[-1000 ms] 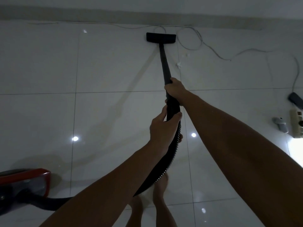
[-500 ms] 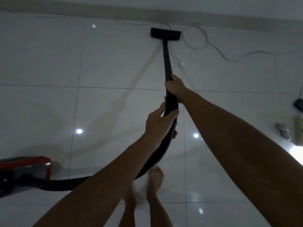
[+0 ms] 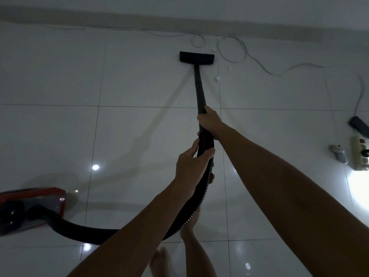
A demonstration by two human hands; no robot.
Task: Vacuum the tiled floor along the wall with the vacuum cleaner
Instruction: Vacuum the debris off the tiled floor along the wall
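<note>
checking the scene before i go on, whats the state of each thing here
floor nozzle: flat on the tiles, short of the wall
wand: tilted up toward the hands
right hand: grips the wand
left hand: grips the ribbed hose
red vacuum body: on the floor, hose attached
white cable: loose, looped by the wall
power strip: on the floor, something plugged in

The red vacuum body (image 3: 32, 208) runs off the left edge, so only part of it shows. The power strip (image 3: 360, 153) and the dark gadget (image 3: 359, 126) above it get clipped on the right. The arms cover a chunk of the hose (image 3: 196, 200). Those white bits (image 3: 218, 78) by the wand are too tiny to identify.
</note>
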